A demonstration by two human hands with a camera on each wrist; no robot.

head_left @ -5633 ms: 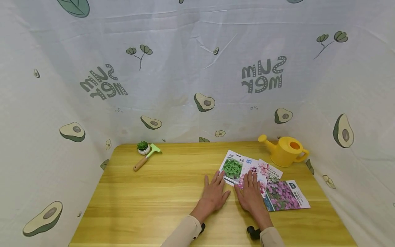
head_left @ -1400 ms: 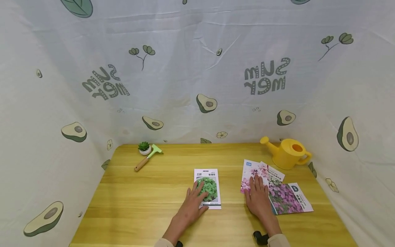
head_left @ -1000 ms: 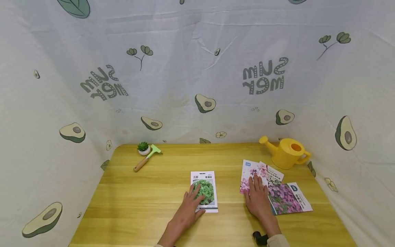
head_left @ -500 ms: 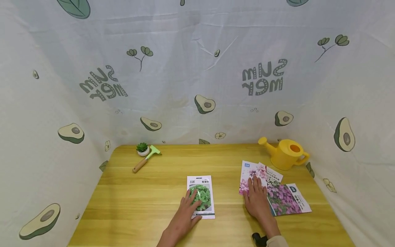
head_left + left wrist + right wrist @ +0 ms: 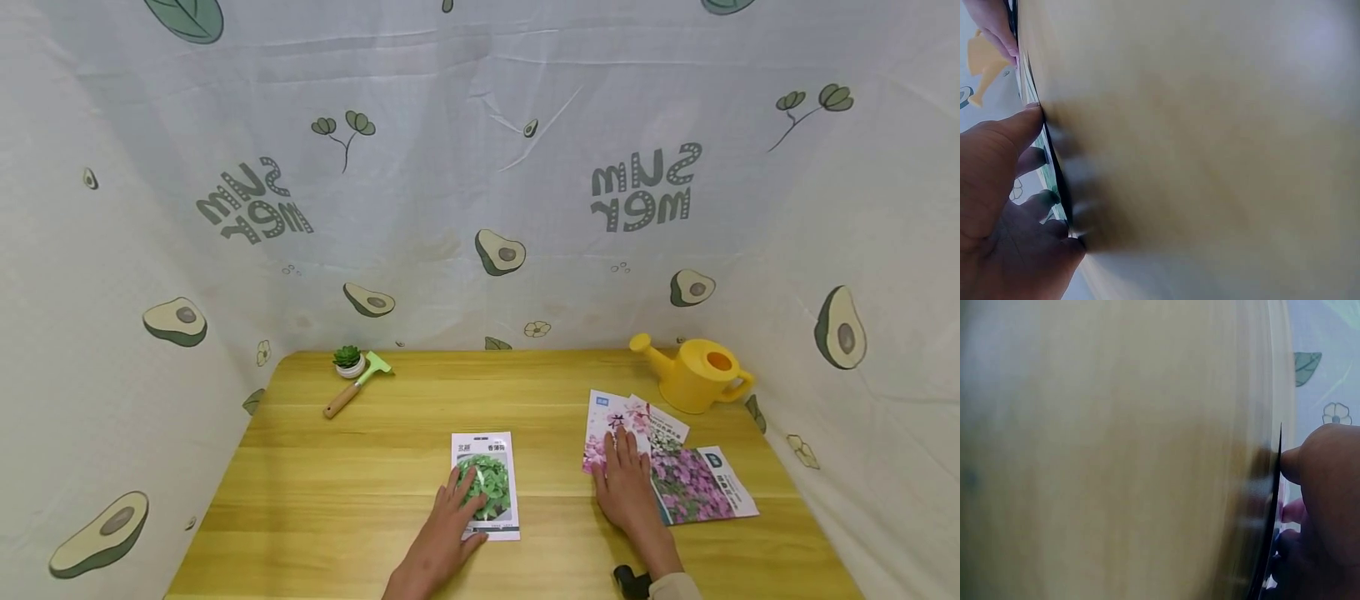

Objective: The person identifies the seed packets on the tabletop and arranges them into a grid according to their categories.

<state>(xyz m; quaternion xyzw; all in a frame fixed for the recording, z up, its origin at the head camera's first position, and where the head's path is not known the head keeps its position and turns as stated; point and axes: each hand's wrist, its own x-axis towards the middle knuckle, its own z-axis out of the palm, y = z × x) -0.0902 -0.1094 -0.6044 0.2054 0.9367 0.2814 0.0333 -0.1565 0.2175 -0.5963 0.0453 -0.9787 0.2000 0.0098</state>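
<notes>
One glossy, white-bordered green-leaf packet (image 5: 495, 487) and one pink-blossom packet (image 5: 599, 429) beneath loosely spread hands (image 5: 441, 533) (image 5: 627, 492).

From the head we look forward and down over the tabletop (image 5: 322, 483); from each wrist, low and close across it, tipped sideways. Our head and left wrist views share the left hand (image 5: 444, 527) and yellow watering can (image 5: 690, 382).

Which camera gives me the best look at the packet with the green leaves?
The head view: it shows the green-leaf packet with its printed front in sight, only partly covered. The left wrist view catches it nearly edge-on, as a thin strip; in the right wrist view I can't make it out.
</notes>
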